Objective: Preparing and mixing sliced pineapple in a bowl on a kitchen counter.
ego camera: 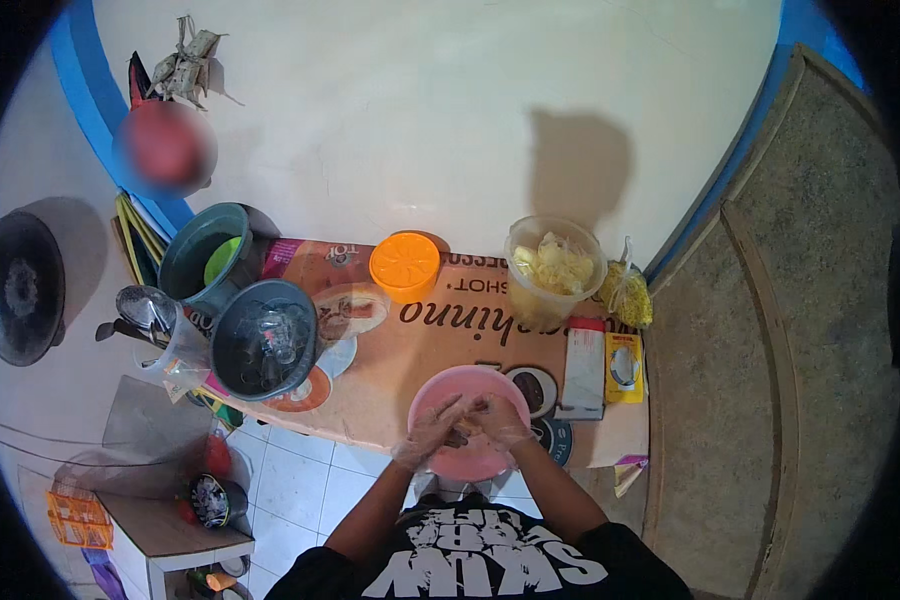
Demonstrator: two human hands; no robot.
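Both hands wear clear plastic gloves and meet over a pink plastic basin (469, 469) at the table's front edge. My left hand (433, 433) comes in from the left, its fingers stretched toward the other hand. Curled fingers on my right hand (501, 421) touch or nearly touch the left fingertips. Small brownish matter (457, 435) shows between and below the fingers; whether either hand grips it is unclear. The hands hide much of the basin's inside.
Behind stand an orange lidded tub (405, 266) and a clear tub of pale yellow pieces (551, 270). Right are a tied bag (628, 296), a yellow box (624, 367) and a white carton (583, 375). Left are a grey bucket (232, 375), a green-grey bucket (184, 270) and a utensil container (184, 349).
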